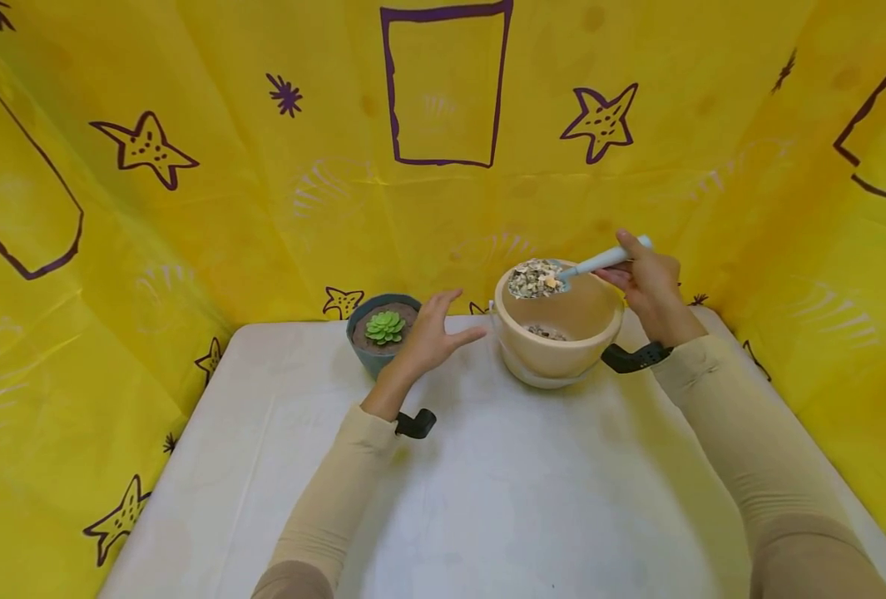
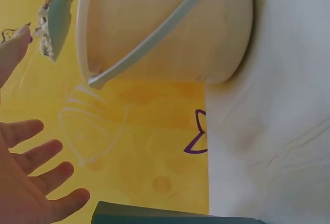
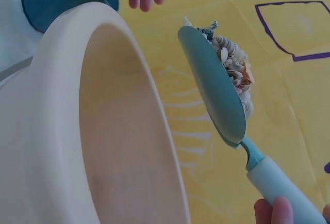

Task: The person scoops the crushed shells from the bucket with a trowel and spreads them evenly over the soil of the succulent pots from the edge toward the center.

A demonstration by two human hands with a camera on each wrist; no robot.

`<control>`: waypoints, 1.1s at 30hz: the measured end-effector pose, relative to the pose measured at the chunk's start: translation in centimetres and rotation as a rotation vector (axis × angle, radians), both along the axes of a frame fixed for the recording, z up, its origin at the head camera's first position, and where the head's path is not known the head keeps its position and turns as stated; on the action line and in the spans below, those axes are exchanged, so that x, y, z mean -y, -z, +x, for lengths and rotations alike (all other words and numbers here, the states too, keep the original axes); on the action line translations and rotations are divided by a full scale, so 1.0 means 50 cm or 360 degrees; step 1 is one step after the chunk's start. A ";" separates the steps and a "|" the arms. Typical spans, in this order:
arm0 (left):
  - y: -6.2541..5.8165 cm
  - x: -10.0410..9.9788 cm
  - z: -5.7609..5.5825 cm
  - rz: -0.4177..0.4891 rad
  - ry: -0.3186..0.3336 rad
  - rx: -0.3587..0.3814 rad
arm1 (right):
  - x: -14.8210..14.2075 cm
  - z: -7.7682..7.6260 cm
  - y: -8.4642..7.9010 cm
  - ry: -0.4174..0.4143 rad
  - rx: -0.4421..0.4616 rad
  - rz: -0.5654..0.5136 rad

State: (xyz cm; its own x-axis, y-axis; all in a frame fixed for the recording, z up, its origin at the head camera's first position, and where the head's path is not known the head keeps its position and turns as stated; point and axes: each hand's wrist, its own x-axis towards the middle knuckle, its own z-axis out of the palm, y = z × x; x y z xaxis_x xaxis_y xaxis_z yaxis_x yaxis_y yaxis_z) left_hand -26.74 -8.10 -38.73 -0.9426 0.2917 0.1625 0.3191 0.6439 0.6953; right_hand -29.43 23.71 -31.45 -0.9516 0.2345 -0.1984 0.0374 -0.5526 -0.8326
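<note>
Scoop (image 3: pixel 221 100) loaded up with shells (image 1: pixel 538 279) is gripped by its handle in the right hand (image 1: pixel 652 283), held over the cream bucket (image 1: pixel 555 353) on the desk (image 1: pixel 525 499); left hand (image 1: pixel 435 334) is just held out, fingers spread, near the potted succulent (image 1: pixel 384 327).

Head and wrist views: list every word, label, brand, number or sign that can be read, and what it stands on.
None can be read: no text shows on the bucket, scoop, plant pot or table.
The yellow backdrop bears drawings, such as starfish, but no legible lettering.
The black wrist devices are too small to tell.
</note>
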 end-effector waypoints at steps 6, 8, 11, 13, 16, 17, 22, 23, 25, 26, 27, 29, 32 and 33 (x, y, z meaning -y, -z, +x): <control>0.001 0.014 0.004 -0.0002 -0.0050 0.0009 | 0.015 -0.004 0.002 0.0000 0.0010 0.0006; 0.001 0.018 0.006 -0.0003 -0.0065 0.0013 | 0.020 -0.004 0.002 -0.0008 0.0000 0.0000; 0.001 0.026 0.007 -0.0023 -0.0085 -0.0003 | 0.027 -0.006 0.002 -0.0011 -0.0017 -0.0018; 0.001 0.031 0.007 -0.0029 -0.0094 -0.0021 | 0.032 -0.006 0.002 -0.0019 -0.0016 -0.0036; -0.001 0.037 0.007 -0.0027 -0.0110 -0.0043 | 0.038 -0.007 0.002 -0.0027 -0.0023 -0.0065; -0.001 0.040 0.007 -0.0028 -0.0116 -0.0051 | 0.039 -0.008 0.002 -0.0033 -0.0026 -0.0087; -0.003 0.050 0.008 -0.0051 -0.0190 -0.0103 | 0.052 -0.013 0.001 -0.0053 -0.0042 -0.0070; -0.003 0.052 0.008 -0.0057 -0.0212 -0.0120 | 0.055 -0.015 0.001 -0.0056 -0.0041 -0.0058; -0.003 0.058 0.009 -0.0064 -0.0260 -0.0145 | 0.062 -0.020 -0.001 -0.0063 -0.0039 -0.0022; -0.004 0.061 0.009 -0.0064 -0.0278 -0.0158 | 0.065 -0.022 -0.001 -0.0061 -0.0039 -0.0032; -0.004 0.064 0.010 -0.0063 -0.0290 -0.0166 | 0.068 -0.024 -0.002 -0.0062 -0.0040 -0.0040; -0.003 0.069 0.009 -0.0061 -0.0297 -0.0176 | 0.074 -0.028 -0.003 -0.0065 -0.0045 -0.0048; -0.003 0.077 0.008 -0.0050 -0.0291 -0.0172 | 0.083 -0.032 -0.003 -0.0054 -0.0036 -0.0045; -0.002 0.080 0.008 -0.0046 -0.0286 -0.0171 | 0.086 -0.033 -0.003 -0.0048 -0.0031 -0.0028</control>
State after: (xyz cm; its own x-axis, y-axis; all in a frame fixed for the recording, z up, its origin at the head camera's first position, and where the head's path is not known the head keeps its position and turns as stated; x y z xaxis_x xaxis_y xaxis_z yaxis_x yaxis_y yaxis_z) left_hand -26.33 -12.10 -38.63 -0.9576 0.1267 0.2588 0.2688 0.7163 0.6439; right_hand -31.07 19.42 -31.31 -0.9620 0.2024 -0.1834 0.0380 -0.5658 -0.8237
